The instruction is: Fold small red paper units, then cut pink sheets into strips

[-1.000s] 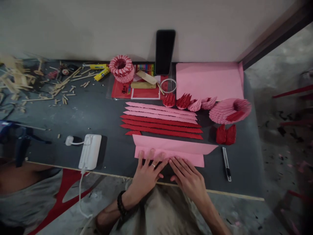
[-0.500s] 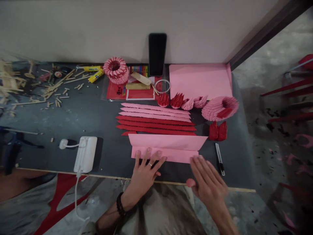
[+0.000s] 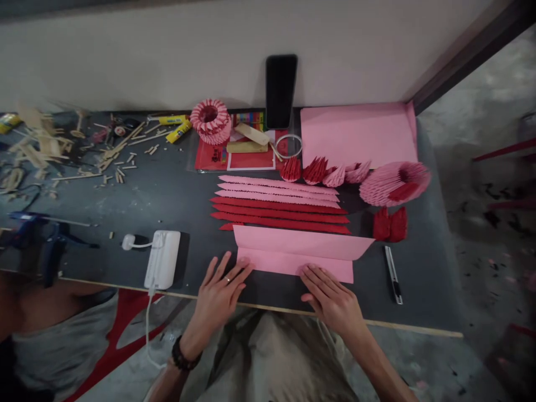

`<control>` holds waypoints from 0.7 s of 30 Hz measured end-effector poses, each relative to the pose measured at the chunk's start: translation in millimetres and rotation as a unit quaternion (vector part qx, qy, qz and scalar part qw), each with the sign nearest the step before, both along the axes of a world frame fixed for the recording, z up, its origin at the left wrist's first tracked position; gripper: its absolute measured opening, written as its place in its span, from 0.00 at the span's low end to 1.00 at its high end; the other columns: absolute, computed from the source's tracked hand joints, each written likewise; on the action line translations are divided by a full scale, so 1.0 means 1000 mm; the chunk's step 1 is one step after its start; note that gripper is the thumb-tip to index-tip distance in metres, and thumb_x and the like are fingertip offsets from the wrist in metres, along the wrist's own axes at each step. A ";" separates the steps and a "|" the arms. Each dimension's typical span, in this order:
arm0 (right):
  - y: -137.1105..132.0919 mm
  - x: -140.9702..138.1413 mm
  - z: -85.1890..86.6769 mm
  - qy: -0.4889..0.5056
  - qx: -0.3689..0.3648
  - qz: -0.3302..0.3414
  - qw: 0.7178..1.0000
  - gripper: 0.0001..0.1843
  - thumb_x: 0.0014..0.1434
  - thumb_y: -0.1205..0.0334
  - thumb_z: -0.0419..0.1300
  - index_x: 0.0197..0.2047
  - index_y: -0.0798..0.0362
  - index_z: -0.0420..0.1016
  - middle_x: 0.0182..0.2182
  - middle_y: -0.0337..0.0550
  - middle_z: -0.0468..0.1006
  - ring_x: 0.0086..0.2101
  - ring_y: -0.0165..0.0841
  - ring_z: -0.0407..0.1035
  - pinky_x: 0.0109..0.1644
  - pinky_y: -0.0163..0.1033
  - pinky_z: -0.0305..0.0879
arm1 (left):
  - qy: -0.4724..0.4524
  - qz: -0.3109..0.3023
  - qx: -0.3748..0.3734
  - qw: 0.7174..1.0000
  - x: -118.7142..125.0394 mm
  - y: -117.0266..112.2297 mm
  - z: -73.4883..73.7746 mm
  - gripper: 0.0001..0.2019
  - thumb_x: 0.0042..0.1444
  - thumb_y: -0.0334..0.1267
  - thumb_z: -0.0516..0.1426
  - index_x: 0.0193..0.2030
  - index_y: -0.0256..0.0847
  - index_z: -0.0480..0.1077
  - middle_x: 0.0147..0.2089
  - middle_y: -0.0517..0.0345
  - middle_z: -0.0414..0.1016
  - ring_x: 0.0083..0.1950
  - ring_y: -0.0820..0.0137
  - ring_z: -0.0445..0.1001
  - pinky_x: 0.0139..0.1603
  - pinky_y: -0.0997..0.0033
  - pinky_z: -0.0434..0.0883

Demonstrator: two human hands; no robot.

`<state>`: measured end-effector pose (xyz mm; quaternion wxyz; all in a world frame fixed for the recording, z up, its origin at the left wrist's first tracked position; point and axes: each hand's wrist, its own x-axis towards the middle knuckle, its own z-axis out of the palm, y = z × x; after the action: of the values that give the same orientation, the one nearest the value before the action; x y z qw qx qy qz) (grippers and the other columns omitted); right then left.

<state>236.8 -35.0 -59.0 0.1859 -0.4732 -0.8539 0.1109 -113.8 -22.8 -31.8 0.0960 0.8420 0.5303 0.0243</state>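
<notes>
A pink sheet of paper (image 3: 276, 261) lies along the near side of the dark table, creased lengthwise, its far half tilted up. My left hand (image 3: 220, 290) has its fingers stretched out, with the fingertips on the left end of the sheet. Flat on the sheet's near half, right of the middle, rests my right hand (image 3: 330, 296), fingers straight and side by side. Just beyond the paper run several red folded strips (image 3: 280, 215) and several pink folded strips (image 3: 278, 190). Neither hand grips anything.
A utility knife (image 3: 393, 276) lies to the right, below red folded bundles (image 3: 389, 223). Pink folded-paper ring (image 3: 396, 184), pink sheets (image 3: 355, 134) and a leaning phone (image 3: 281, 92) stand behind. At left are a white power bank (image 3: 163, 259), wood scraps (image 3: 42, 139) and another person's leg (image 3: 62, 304).
My left hand has slid to the sheet's left end. My right hand has moved from its right end inward along the near half. The view has shifted somewhat left.
</notes>
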 end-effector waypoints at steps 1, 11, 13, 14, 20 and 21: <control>0.000 0.008 0.000 -0.013 0.006 0.006 1.000 0.40 0.71 0.58 0.63 0.81 0.44 0.54 0.69 0.39 0.74 0.64 0.40 0.75 0.73 0.46 0.73 | 0.003 0.009 0.011 1.000 -0.007 -0.001 0.001 0.29 0.73 0.36 0.56 0.77 0.61 0.62 0.75 0.67 0.72 0.83 0.55 0.56 0.85 0.41 0.49; -0.027 0.097 0.017 -0.126 0.069 -0.103 0.984 0.44 0.65 0.60 0.70 0.79 0.38 0.59 0.63 0.37 0.80 0.60 0.42 0.78 0.75 0.44 0.69 | -0.026 0.086 0.063 0.994 -0.006 -0.011 -0.003 0.28 0.69 0.33 0.60 0.72 0.61 0.71 0.82 0.60 0.59 0.84 0.47 0.51 0.80 0.36 0.61; -0.031 0.089 0.019 -0.137 0.094 -0.132 0.977 0.47 0.64 0.59 0.72 0.80 0.41 0.57 0.63 0.41 0.81 0.59 0.44 0.78 0.76 0.45 0.67 | -0.031 0.091 0.059 0.994 -0.001 -0.009 -0.001 0.26 0.68 0.33 0.60 0.71 0.59 0.73 0.83 0.59 0.55 0.85 0.47 0.50 0.79 0.36 0.62; -0.031 0.081 0.020 -0.136 0.107 -0.151 0.973 0.47 0.64 0.59 0.72 0.80 0.43 0.56 0.63 0.43 0.81 0.59 0.45 0.79 0.77 0.46 0.66 | -0.033 0.089 0.056 0.994 0.001 -0.007 0.000 0.25 0.68 0.33 0.60 0.70 0.58 0.74 0.84 0.58 0.55 0.85 0.47 0.50 0.79 0.36 0.63; -0.023 0.028 0.013 -0.051 0.031 -0.061 0.996 0.41 0.71 0.57 0.62 0.82 0.43 0.52 0.66 0.43 0.77 0.62 0.44 0.77 0.70 0.49 0.75 | -0.076 0.037 0.037 0.996 -0.010 0.010 0.003 0.17 0.69 0.33 0.60 0.60 0.51 0.82 0.85 0.58 0.51 0.85 0.47 0.48 0.76 0.38 0.69; -0.021 0.023 0.011 -0.045 0.023 -0.058 0.997 0.41 0.72 0.59 0.62 0.82 0.43 0.51 0.66 0.42 0.77 0.62 0.44 0.77 0.68 0.49 0.77 | -0.077 0.037 0.043 0.995 -0.016 0.010 0.003 0.17 0.69 0.34 0.60 0.60 0.52 0.82 0.85 0.59 0.50 0.85 0.46 0.46 0.76 0.37 0.69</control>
<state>260.1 -56.2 -48.2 0.1640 -0.5216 -0.8352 0.0585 -130.1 -12.6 -29.3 0.0993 0.8210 0.5502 0.1158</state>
